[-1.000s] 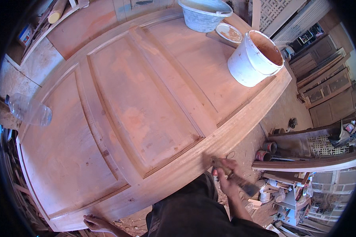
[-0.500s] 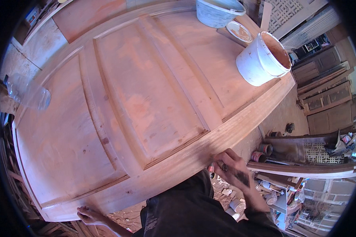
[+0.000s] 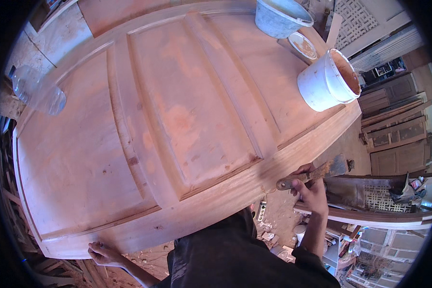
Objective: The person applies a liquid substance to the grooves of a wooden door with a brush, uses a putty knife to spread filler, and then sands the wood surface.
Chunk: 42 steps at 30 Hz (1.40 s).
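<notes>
A large wooden panel door point(image 3: 197, 129) lies flat in front of me, with orange-brown filler smeared over its panels and frame. In my right hand point(image 3: 314, 194), off the near right edge, is a putty knife point(image 3: 335, 166). Its stained blade points right and its worn handle points left toward the door. My left hand point(image 3: 103, 254) is at the near left edge of the door, fingers curled in; what they hold, if anything, is too small to make out. Near the far right edge stands a white bucket point(image 3: 319, 86) with brown residue inside.
Beyond the bucket are a round lid point(image 3: 302, 45) and a grey-blue basin point(image 3: 279, 20). A clear plastic bottle point(image 3: 38, 91) lies at the far left. Wooden frames point(image 3: 398, 139) lean at the right, above a long curved-looking timber piece point(image 3: 369, 220). A power strip point(image 3: 261, 211) lies below the door's edge.
My right hand has lifted and moved right, bringing the putty knife into plain sight. My left hand has shifted slightly along the near edge. The view has turned a little.
</notes>
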Tool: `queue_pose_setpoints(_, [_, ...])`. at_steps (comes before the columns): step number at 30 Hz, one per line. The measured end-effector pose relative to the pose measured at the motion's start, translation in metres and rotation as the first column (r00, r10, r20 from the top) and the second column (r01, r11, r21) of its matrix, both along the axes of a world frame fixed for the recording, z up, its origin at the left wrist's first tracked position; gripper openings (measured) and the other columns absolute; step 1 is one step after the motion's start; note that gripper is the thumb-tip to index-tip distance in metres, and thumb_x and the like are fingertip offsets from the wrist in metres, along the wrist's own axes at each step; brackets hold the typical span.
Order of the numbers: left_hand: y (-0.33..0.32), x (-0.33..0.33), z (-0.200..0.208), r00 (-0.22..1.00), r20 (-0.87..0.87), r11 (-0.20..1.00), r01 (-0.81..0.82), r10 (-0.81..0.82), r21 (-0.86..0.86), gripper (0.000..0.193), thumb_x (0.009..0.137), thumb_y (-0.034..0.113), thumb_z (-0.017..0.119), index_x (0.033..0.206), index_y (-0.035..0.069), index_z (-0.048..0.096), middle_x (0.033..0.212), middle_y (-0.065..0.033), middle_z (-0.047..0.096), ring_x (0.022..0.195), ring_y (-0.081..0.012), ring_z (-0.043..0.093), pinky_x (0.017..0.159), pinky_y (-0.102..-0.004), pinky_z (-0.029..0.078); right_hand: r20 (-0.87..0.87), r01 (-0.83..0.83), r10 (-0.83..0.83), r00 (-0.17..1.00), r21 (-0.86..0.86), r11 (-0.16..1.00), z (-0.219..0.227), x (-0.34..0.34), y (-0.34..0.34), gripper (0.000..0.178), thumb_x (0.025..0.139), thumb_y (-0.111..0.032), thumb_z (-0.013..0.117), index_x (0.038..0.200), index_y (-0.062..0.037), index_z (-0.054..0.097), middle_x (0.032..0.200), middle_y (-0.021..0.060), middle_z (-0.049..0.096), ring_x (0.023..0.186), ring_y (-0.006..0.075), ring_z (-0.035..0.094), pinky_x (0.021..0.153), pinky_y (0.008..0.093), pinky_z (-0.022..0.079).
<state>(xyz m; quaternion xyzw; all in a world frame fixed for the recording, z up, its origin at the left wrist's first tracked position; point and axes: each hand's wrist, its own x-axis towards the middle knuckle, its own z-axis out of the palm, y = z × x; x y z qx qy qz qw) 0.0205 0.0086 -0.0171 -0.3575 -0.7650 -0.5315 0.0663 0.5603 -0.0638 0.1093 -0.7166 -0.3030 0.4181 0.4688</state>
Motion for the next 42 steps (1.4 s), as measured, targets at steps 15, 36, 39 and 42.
queue_pose_setpoints(15, [-0.002, -0.001, -0.001, 0.995, 0.098, 0.999, 0.036, -0.037, 0.016, 0.039, 0.094, 0.027, 0.053, 0.066, 0.001, 0.052, 0.060, -0.0020, 0.046, 0.057, -0.0110, 0.039, 0.052, -0.0260, 0.035, -0.478, 0.557, -0.440, 0.760, 0.131, 0.820, -0.053, -0.028, -0.024, 0.028, 0.093, -0.029, 0.054, 0.107, -0.0056, 0.055, 0.095, 0.0058, 0.060, 0.078, 0.0123, 0.060, 0.067, 0.0228, 0.054])
queue_pose_setpoints(36, [-0.001, 0.001, -0.001, 0.991, 0.132, 0.998, 0.016, -0.023, 0.060, 0.037, 0.093, 0.029, 0.055, 0.066, 0.003, 0.053, 0.063, -0.0009, 0.048, 0.058, -0.0095, 0.040, 0.051, -0.0234, 0.033, 0.874, -0.162, -0.055, 0.484, 0.151, 0.975, -0.096, -0.047, -0.058, 0.042, 0.075, -0.009, 0.070, 0.111, -0.0078, 0.047, 0.085, 0.0156, 0.056, 0.071, 0.0310, 0.058, 0.062, 0.0384, 0.046])
queue_pose_setpoints(39, [-0.001, -0.005, -0.006, 0.989, 0.147, 0.998, 0.017, -0.026, 0.063, 0.037, 0.093, 0.029, 0.055, 0.066, 0.002, 0.053, 0.063, -0.0012, 0.049, 0.058, -0.0097, 0.040, 0.051, -0.0235, 0.033, 0.812, -0.151, 0.067, 0.580, 0.026, 0.988, -0.062, -0.041, -0.052, 0.031, 0.074, -0.009, 0.069, 0.101, -0.0048, 0.054, 0.079, 0.0153, 0.056, 0.067, 0.0301, 0.058, 0.059, 0.0359, 0.047])
queue_pose_setpoints(42, [0.000, 0.002, -0.001, 0.993, 0.113, 0.998, 0.015, -0.021, 0.057, 0.038, 0.093, 0.028, 0.055, 0.066, 0.002, 0.052, 0.063, -0.0010, 0.048, 0.058, -0.0099, 0.040, 0.052, -0.0240, 0.034, 0.771, -0.147, 0.216, 0.599, -0.160, 0.976, -0.026, -0.039, -0.031, 0.027, 0.072, -0.009, 0.070, 0.095, -0.0043, 0.057, 0.076, 0.0147, 0.056, 0.067, 0.0285, 0.059, 0.059, 0.0358, 0.047])
